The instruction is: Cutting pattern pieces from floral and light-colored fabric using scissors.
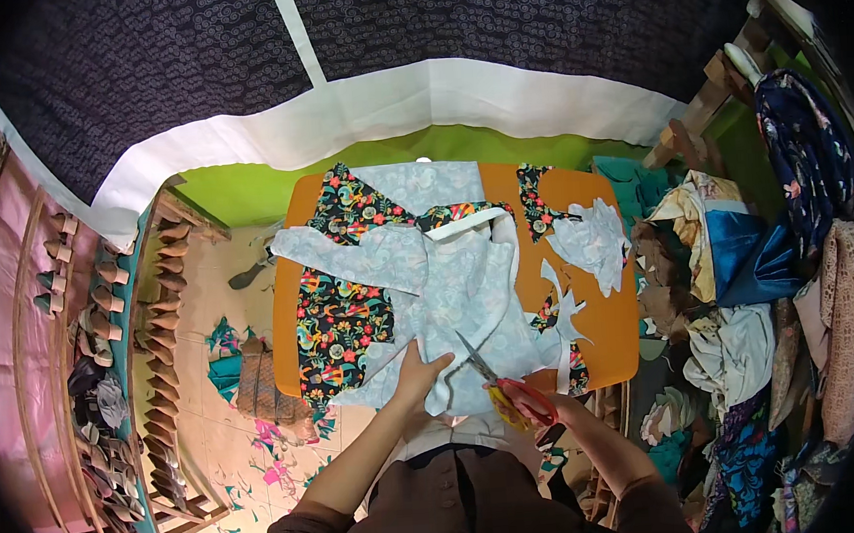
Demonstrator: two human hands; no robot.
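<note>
A pale blue-grey fabric piece (pixel 468 283), maybe the wrong side of a printed cloth, lies rumpled across an orange table (pixel 606 353). At its near edge my left hand (pixel 417 374) grips the cloth, thumb on top and the other fingers mostly hidden. My right hand (pixel 568 417) is closed round the red and yellow handles of a pair of scissors (pixel 480 364). Their blades point up and left over the pale cloth, just right of my left thumb. Black floral fabric (pixel 342 332) shows beneath and beside the pale piece at the left.
Cut scraps (pixel 592 245) lie along the table's right side. Wooden shoe lasts (pixel 161 354) line a rack at the left. Heaped and hanging fabrics (pixel 730 344) crowd the right. Small offcuts (pixel 275 465) litter the floor, and a dark patterned curtain (pixel 450 27) hangs beyond the table.
</note>
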